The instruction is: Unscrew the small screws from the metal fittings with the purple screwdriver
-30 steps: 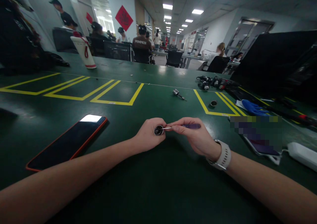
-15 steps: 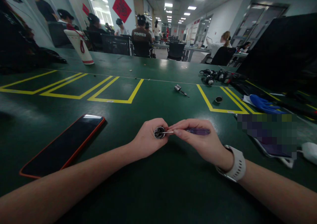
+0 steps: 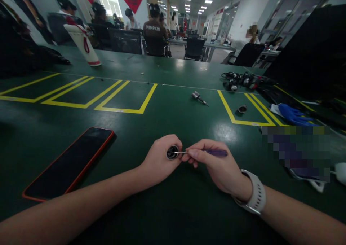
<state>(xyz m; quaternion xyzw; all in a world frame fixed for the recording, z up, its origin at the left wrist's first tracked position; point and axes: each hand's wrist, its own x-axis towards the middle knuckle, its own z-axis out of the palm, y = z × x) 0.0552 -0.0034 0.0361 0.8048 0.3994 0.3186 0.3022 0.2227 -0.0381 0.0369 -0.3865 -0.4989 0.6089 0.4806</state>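
My left hand (image 3: pixel 156 162) is closed around a hollow round metal part (image 3: pixel 172 157), whose open end faces me. Most of that part is hidden in my fist, so its kind cannot be made out. Between the thumb and fingers of my right hand (image 3: pixel 216 165) is a screwdriver (image 3: pixel 218 153) with a translucent purple handle. Its thin shaft points left, and the tip reaches the part's open mouth. Farther back on the green table (image 3: pixel 173 111) lies a small metal piece with a thin shaft (image 3: pixel 199 97). A short metal ring or cap (image 3: pixel 242 109) rests to its right.
A phone in an orange case (image 3: pixel 71 163) lies on the left. Yellow tape outlines (image 3: pixel 119 111) mark the table. On the right are a blue glove (image 3: pixel 294 114), a blurred-out device (image 3: pixel 300 154) and several dark metal parts (image 3: pixel 234 82). A white cup-shaped container (image 3: pixel 83 46) stands at back left.
Both hands sit slightly lower in the view. My right hand has shifted a little away from the left fist, with its lower fingers now showing, and the screwdriver still meets the part.
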